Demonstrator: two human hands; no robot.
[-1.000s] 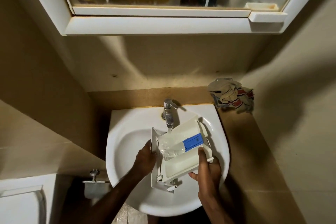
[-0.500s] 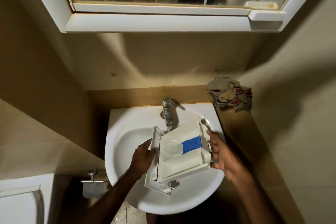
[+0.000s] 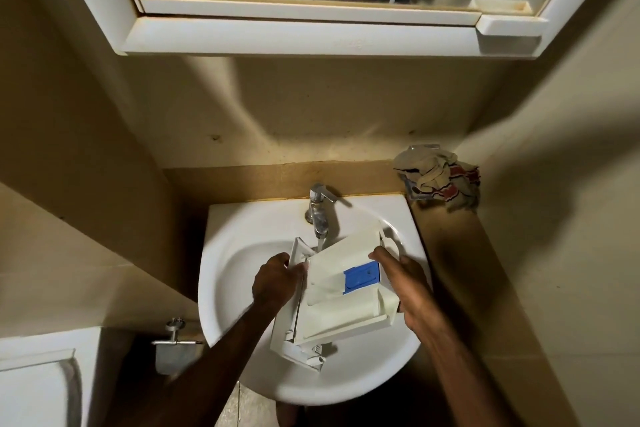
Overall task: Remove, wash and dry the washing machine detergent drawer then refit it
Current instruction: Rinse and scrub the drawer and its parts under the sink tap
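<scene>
White plastic fills both hands: one detergent drawer [image 3: 341, 291], with one blue insert [image 3: 361, 277], is held tilted over the sink [image 3: 242, 274] under the single tap [image 3: 318, 210], where a thin stream runs. The left hand [image 3: 275, 282] grips the drawer's front panel, fingers curled round its edge. The right hand [image 3: 403, 282], half a second ago only at the far corner, now lies along the right side, fingers wrapped on it. One crumpled cloth [image 3: 438, 178] sits on the table by the wall.

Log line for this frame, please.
stage: washing | drawer under running tap, over sink | left hand, right hand hold it
</scene>
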